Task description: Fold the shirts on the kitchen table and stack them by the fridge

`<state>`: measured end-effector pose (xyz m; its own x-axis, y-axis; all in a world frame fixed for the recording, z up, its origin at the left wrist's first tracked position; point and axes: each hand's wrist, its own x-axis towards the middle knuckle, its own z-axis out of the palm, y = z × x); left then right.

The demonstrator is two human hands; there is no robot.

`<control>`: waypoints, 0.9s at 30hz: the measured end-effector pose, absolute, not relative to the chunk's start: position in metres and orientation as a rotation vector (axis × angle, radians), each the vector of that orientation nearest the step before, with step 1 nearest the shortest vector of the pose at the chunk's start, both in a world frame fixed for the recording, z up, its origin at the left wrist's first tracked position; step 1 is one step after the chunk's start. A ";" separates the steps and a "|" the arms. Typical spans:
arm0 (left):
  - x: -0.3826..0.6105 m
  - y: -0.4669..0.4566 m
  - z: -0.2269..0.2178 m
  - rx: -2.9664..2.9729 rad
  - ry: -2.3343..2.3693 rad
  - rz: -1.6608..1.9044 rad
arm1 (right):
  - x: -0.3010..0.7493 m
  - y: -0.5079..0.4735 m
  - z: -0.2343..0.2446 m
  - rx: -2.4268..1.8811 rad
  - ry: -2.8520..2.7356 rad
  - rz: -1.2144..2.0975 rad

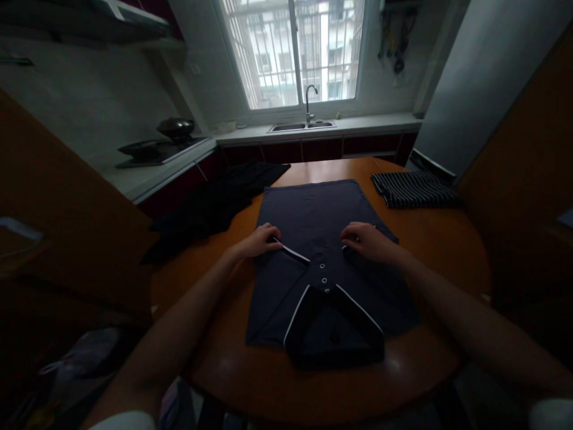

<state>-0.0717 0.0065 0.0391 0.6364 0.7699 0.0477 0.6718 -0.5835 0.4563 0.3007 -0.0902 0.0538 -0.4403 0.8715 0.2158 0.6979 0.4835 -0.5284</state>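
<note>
A dark blue polo shirt (313,215) lies front up on the round wooden table (224,364), its white-edged collar towards me and its hem at the far side. Both sleeves are turned in over the front. My left hand (263,240) pinches the white-trimmed cuff of the sleeve on the left. On the other side my right hand (369,240) is closed at the white-trimmed cuff of the right sleeve, its fingertips partly hidden behind the hand. Small light buttons show on the placket between the hands.
Dark clothes (215,200) lie in a loose pile along the table's left edge. A folded striped garment (416,190) sits at the back right. Beyond the table are a counter with a sink (302,126), and a stove with a pan (142,149) at left.
</note>
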 end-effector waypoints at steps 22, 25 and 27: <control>-0.088 0.001 0.029 2.320 1.304 0.485 | 0.231 -0.149 0.045 -0.890 -2.704 0.448; -0.087 -0.004 0.032 2.481 1.417 0.408 | 0.228 -0.151 0.043 -0.856 -2.699 0.456; -0.080 -0.014 0.035 2.626 1.511 0.438 | 0.229 -0.148 0.044 -0.861 -2.673 0.445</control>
<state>-0.0804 -0.0137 0.0353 0.4727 0.8569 0.2057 0.8340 -0.5104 0.2096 0.2289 -0.1484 0.0443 -0.7764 0.6030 0.1835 0.5110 0.7726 -0.3769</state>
